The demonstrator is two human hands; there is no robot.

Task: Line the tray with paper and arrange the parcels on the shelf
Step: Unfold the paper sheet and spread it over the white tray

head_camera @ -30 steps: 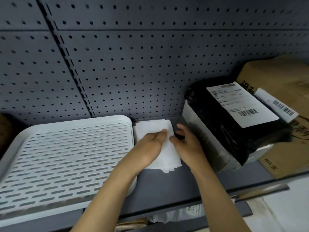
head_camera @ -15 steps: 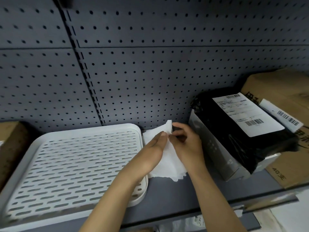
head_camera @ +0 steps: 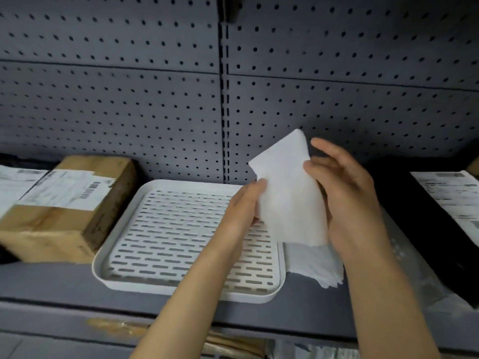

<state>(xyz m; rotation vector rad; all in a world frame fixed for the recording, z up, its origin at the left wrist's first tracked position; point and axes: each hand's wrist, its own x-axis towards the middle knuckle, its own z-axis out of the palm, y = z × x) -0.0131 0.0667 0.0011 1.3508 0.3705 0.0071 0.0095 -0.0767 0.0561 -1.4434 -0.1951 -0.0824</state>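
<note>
A folded white paper sheet (head_camera: pixel 287 187) is held up off the shelf between both hands, above the right edge of the white slotted tray (head_camera: pixel 166 229). My left hand (head_camera: pixel 243 206) pinches its left edge. My right hand (head_camera: pixel 347 193) grips its right side, fingers partly spread behind it. More white paper (head_camera: pixel 313 265) lies on the shelf just right of the tray. A brown cardboard parcel (head_camera: pixel 67 211) with a label stands left of the tray. A black parcel (head_camera: pixel 438 229) with a white label leans at the far right.
The grey shelf (head_camera: pixel 51 283) has a pegboard back wall (head_camera: pixel 155 99) close behind the tray. Another labelled parcel (head_camera: pixel 13 187) shows at the left edge. Brown items on a lower shelf (head_camera: pixel 233 345) peek out below the front lip.
Both hands have lifted the top sheet from the pile on the shelf and raised it upright. The view has shifted left, bringing the brown parcel into sight.
</note>
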